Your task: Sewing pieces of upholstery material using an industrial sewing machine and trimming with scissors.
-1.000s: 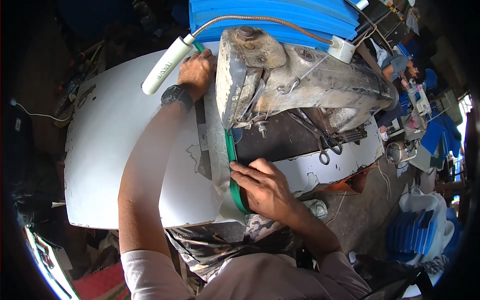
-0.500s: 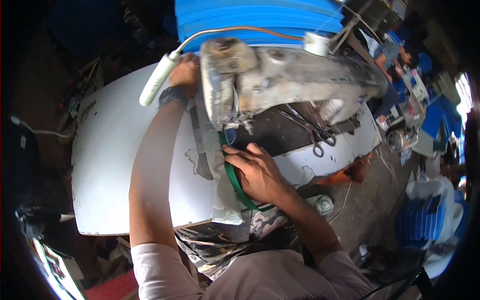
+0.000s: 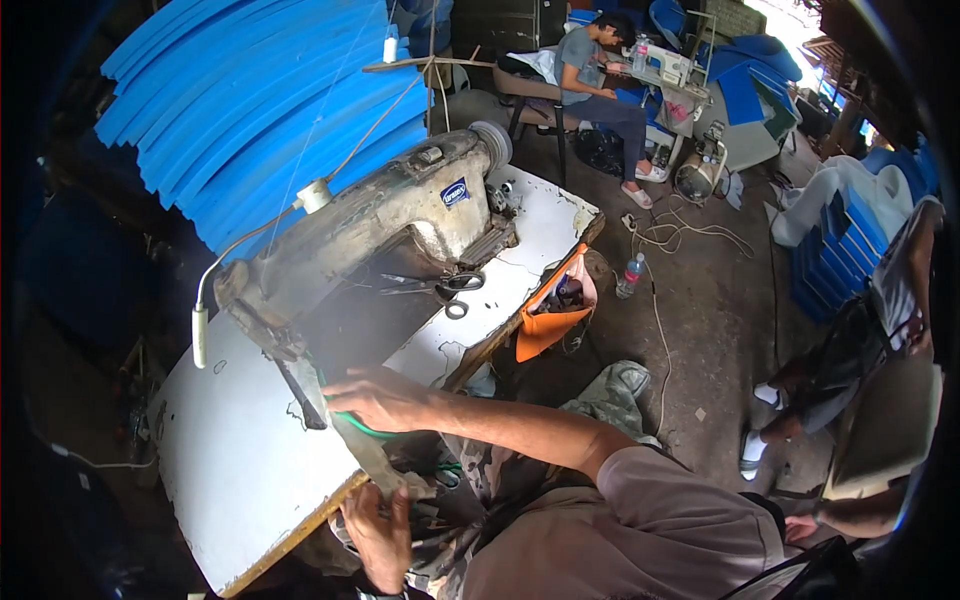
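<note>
A worn grey sewing machine [image 3: 340, 225] stands on a white table [image 3: 240, 450] with chipped edges. From under its needle end a pale fabric strip [image 3: 362, 450] runs toward me and over the table's front edge. Narrow green tape [image 3: 362, 430] lies along it and curves off beneath my right wrist. My right hand [image 3: 378, 398] is closed at the fingertips on the tape and strip, close to the needle end. At the front edge my left hand [image 3: 378, 530] grips the strip's lower part between thumb and fingers. Black-handled scissors [image 3: 440, 287] lie under the machine's arm.
A white lamp [image 3: 200, 338] hangs on a bent stem by the machine head. Blue sheets [image 3: 270, 110] are stacked behind. An orange pouch [image 3: 550, 325] hangs at the table's right. One person [image 3: 590, 85] sits at another machine; another person [image 3: 880, 310] is at far right.
My left hand has come back from behind the machine head to the table's front edge and the strip. My right hand stays near the needle end. The view has swung right.
</note>
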A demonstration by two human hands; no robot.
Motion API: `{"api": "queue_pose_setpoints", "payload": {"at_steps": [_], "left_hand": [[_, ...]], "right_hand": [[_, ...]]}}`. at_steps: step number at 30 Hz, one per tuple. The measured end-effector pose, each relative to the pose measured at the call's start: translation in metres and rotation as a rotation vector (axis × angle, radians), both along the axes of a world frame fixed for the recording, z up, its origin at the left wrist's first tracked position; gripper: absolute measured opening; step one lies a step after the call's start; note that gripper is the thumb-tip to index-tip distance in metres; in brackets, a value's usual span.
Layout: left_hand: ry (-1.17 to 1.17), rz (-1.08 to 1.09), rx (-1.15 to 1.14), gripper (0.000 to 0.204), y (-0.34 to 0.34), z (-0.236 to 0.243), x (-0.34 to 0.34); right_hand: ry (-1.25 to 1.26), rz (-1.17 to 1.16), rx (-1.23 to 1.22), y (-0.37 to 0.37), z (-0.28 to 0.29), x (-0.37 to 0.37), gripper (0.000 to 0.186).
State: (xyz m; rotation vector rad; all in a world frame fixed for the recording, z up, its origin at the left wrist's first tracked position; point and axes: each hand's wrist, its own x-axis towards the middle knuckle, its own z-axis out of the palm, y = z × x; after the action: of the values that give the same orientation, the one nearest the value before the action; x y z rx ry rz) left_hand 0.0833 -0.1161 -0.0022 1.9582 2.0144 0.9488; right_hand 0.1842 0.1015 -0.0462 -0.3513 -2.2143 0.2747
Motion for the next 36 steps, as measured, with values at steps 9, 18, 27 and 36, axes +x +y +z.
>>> {"api": "queue_pose_setpoints", "payload": {"at_steps": [9,18,27,36], "left_hand": [[0.013,-0.158,0.085,0.019,-0.065,0.022,0.042],[0.208,-0.439,0.262,0.012,-0.064,0.007,0.033],[-0.069,-0.398,0.236,0.016,-0.055,-0.018,0.042],[-0.082,-0.382,0.191,0.018,-0.051,-0.042,0.044]], "right_hand": [[0.245,0.031,-0.244,-0.059,0.011,0.064,0.035],[0.192,0.077,-0.369,-0.099,0.037,0.088,0.038],[0.071,0.051,-0.217,-0.105,0.037,0.086,0.038],[-0.179,0.072,-0.067,-0.114,0.013,0.088,0.045]]}}
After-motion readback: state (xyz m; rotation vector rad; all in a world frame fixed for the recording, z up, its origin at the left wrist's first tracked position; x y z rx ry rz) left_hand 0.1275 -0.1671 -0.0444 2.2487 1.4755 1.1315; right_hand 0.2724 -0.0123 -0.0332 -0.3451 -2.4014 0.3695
